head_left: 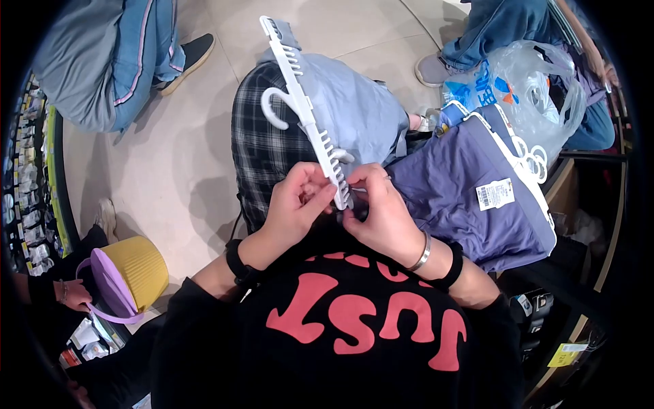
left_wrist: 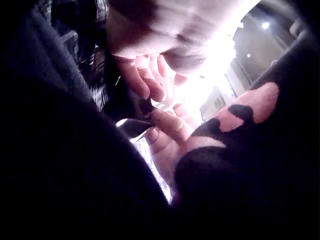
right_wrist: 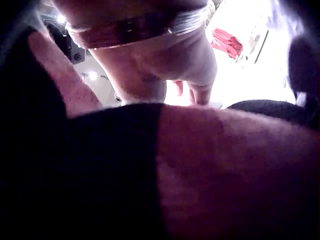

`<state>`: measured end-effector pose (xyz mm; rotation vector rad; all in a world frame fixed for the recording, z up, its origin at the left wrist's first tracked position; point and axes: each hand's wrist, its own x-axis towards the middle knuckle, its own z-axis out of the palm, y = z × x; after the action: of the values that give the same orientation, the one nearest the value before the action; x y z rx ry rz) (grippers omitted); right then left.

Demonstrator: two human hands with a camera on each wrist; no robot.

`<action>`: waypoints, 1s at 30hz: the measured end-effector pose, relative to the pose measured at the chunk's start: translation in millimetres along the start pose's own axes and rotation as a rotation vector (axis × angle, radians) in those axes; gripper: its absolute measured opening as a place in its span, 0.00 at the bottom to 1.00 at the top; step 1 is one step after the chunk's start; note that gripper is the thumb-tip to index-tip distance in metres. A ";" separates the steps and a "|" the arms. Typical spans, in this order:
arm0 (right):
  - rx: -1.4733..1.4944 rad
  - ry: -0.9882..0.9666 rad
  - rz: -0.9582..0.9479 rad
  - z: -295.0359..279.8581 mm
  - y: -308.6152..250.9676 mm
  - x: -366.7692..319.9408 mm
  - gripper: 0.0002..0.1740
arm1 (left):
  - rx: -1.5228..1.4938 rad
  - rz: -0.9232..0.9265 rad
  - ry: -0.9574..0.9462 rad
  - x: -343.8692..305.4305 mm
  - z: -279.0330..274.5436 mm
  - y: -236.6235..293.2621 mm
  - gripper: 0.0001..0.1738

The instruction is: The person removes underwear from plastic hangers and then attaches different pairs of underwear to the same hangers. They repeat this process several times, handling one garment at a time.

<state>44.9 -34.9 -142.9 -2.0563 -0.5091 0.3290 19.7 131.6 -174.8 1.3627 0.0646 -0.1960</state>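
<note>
A white plastic hanger with a hook and toothed rails runs across the lap, and a light grey garment hangs from its far end. My left hand holds the hanger's near end, thumb along the rail. Opposite it, my right hand has thumb and forefinger curled in at the same end, pinching the garment's grey edge there. Fingers of both hands meet closely in the left wrist view, around a pale plastic piece and dark cloth. In the right wrist view my right hand's fingertips are mostly hidden.
A purple garment with a white price tag lies at the right on white hangers. Beyond it is a clear plastic bag. Another person's hand holds a yellow and purple basket at left. Shelves line both sides.
</note>
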 end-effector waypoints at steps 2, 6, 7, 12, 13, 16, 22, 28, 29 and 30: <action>-0.068 0.037 -0.037 -0.8 -0.9 -0.8 0.23 | 0.103 0.034 0.004 0.2 2.1 4.3 0.12; -0.078 0.083 -0.073 -1.5 -1.8 -3.7 0.17 | 0.517 0.225 -0.027 0.6 0.0 10.9 0.18; -0.070 0.090 -0.076 -3.1 -2.6 -4.3 0.16 | 0.618 0.277 -0.049 2.2 -1.6 16.6 0.18; -0.118 0.103 -0.201 -8.3 0.7 -6.9 0.13 | 1.036 0.651 -0.098 12.9 -12.6 21.8 0.19; -0.128 0.123 -0.256 -8.2 1.3 -6.5 0.13 | 1.059 0.720 -0.119 16.7 -16.6 24.8 0.17; -0.135 0.127 -0.367 -8.0 6.2 -6.2 0.13 | 1.143 0.858 -0.198 25.8 -24.2 27.0 0.13; -0.225 0.111 -0.606 -11.5 8.5 -0.7 0.20 | 1.167 1.040 -0.199 33.5 -23.7 35.3 0.12; -0.310 0.065 -0.787 -23.7 1.4 3.0 0.25 | 1.245 1.447 -0.177 34.1 -30.5 37.2 0.11; -0.322 0.054 -0.809 -24.6 0.2 3.6 0.26 | 1.254 1.402 -0.200 33.4 -31.7 38.1 0.12; -0.318 0.063 -0.806 -23.8 0.6 3.9 0.25 | 1.249 1.392 -0.194 32.9 -31.3 39.2 0.12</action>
<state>58.6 -51.2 -131.5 -1.9571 -1.3497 -0.3147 61.1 166.4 -148.8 2.2540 -1.3355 0.9628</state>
